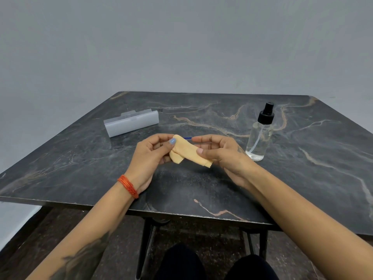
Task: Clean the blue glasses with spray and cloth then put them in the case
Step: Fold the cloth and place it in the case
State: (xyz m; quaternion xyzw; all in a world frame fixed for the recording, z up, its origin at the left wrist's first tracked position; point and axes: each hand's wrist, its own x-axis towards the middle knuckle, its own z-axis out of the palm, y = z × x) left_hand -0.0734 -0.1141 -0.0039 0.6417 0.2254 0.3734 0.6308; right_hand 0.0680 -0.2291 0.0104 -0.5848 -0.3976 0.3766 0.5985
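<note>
Dark-clad knees (181, 263) sit closest under my view, at the bottom edge, with both of my forearms reaching out over them. Beyond lies the bench (201, 188), a big black marble-look slab veined in tan and white, standing on thin black legs (144, 247) over a dark speckled floor (201, 235). Behind it I see only a plain grey wall (181, 47).

On the bench, at the far left, the pale translucent case (131, 122) lies on its side, well apart from my hands. At the right the clear spray bottle (260, 134) with a black pump top stands upright, just beside my right wrist; nothing stands between either of them and my hands.

Above the bench's middle, my left hand (149, 154) and right hand (220, 152) meet around the peach cloth (188, 151). Fingers (172, 141) of the left hand curl and pinch the cloth's left end, a blue-painted thumbnail on top; the right thumb and fingers pinch its right part. That cloth is wrapped over the blue glasses (187, 138), so I can make out only a thin blue sliver poking out between the two hands' fingertips; the rest is hidden. An orange thread band (128, 185) circles my left wrist.
</note>
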